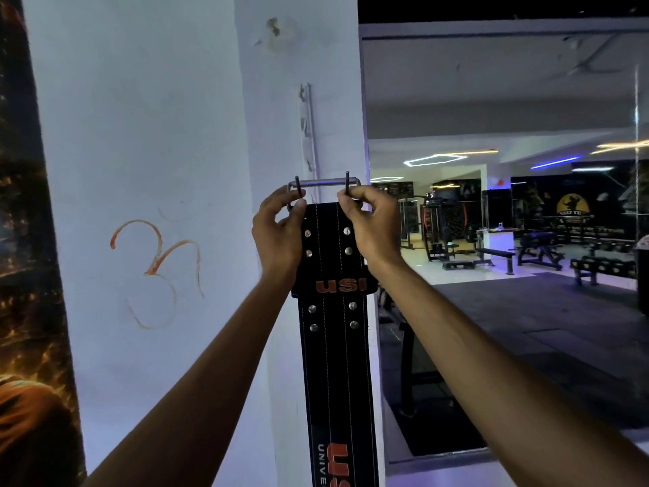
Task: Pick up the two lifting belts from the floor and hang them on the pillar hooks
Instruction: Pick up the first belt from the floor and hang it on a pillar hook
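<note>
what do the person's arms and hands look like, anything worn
Both forearms are bare to the frame's lower edge, with no sleeves in view. The left hand and right hand wear no gloves, and no rings, watch or wristband show.

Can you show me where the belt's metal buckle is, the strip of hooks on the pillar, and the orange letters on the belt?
buckle [325,182]: head view, on its top bar.
hook strip [306,124]: head view, on its middle.
orange letters [340,285]: head view, on the middle letter.

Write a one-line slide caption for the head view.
Both hands, left and right, hold a black leather lifting belt by its metal buckle against the white pillar.
</note>
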`<state>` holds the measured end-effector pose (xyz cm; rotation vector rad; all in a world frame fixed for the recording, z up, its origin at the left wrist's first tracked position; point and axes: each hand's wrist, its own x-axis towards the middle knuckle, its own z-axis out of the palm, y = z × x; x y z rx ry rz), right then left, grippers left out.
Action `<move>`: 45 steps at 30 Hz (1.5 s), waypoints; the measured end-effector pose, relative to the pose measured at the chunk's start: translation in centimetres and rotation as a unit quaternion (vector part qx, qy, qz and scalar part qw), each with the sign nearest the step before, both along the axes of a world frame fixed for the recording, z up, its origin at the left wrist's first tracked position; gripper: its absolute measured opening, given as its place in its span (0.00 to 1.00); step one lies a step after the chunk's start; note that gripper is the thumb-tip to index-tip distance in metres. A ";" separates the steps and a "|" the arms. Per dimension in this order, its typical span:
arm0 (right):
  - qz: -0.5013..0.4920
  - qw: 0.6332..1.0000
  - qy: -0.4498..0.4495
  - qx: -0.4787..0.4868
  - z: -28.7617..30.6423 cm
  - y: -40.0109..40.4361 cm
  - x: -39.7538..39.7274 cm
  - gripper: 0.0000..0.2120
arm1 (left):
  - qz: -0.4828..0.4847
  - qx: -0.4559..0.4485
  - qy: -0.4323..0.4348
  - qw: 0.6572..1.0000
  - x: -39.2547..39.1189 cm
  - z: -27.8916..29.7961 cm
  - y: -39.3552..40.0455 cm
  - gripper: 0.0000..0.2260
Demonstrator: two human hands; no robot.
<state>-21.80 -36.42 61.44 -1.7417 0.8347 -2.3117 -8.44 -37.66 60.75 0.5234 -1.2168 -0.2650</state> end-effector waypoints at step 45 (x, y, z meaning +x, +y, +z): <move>0.045 0.997 -0.033 0.061 1.2 -18.2 1.1 0.19 | 0.084 0.053 0.007 0.995 0.6 1.3 -15.2 0.17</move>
